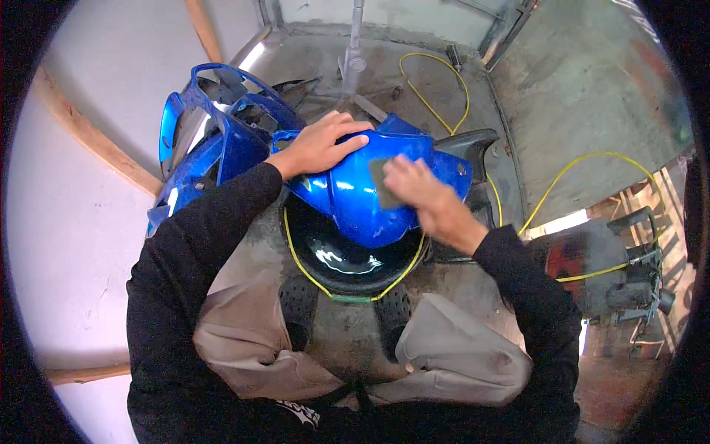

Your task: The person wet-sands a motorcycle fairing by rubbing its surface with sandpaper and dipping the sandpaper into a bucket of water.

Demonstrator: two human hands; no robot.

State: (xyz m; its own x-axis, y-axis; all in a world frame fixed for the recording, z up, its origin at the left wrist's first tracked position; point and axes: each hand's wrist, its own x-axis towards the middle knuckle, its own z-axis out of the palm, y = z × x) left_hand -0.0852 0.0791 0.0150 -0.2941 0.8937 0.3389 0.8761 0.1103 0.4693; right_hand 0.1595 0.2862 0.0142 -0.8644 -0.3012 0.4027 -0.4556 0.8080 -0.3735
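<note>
A glossy blue motorcycle fairing panel point(349, 189) lies tilted over a black basin point(325, 270), in front of my knees. My left hand point(322, 144) grips the panel's upper left edge, its thumb on the painted face and the fingers along the top. A greyish-olive sheet of sandpaper point(383, 185) is pressed to the right part of the panel under my right hand point(418, 185). Motion smears the right fingers, but they are closed over the sheet. Water or a wet shine glints inside the basin.
More blue fairing parts point(222, 133) lean at the left by the white wall. Black plastic parts point(477, 144) lie behind the panel at the right. A yellow hose point(547, 196) loops over the floor to a compressor-like machine point(592, 259). A grey metal post point(355, 63) stands behind.
</note>
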